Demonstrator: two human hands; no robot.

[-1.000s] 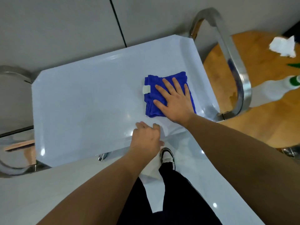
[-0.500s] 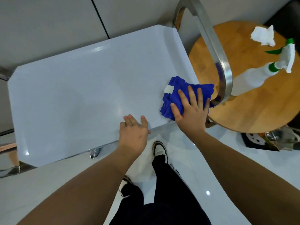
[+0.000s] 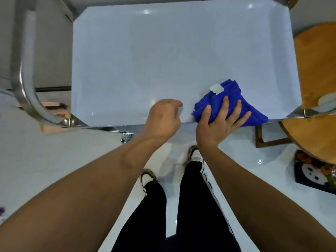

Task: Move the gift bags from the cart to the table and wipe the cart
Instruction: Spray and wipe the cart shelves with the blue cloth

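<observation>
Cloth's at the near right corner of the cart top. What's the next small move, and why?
Probably sweep the blue cloth leftward along the near edge. The right hand presses it flat at the corner, part overhanging the cart top; the left hand steadies that edge, so it may need to shift.

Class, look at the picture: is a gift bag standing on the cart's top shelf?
No: the cart top holds only the blue cloth under the right hand.
</observation>
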